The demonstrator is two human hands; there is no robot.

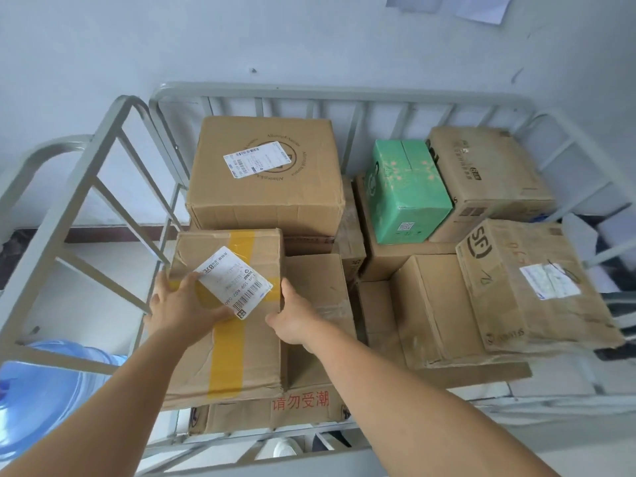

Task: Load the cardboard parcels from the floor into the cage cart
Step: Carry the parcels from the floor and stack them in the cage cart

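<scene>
A cardboard parcel with yellow tape (241, 349) and a white label lies at the front left of the grey cage cart (330, 92), on top of a box with red characters (303, 404). My left hand (182, 308) rests flat on the parcel's top, fingers spread over the label's edge. My right hand (292, 315) presses against its right side. Behind it stands a large brown parcel (265, 180) with a round print.
More boxes fill the cart: a green box (406, 191), a brown box (488, 180) at the back right, an SF box (537, 287) at the right. A blue water jug (44, 397) stands left of the cart. A white wall is behind.
</scene>
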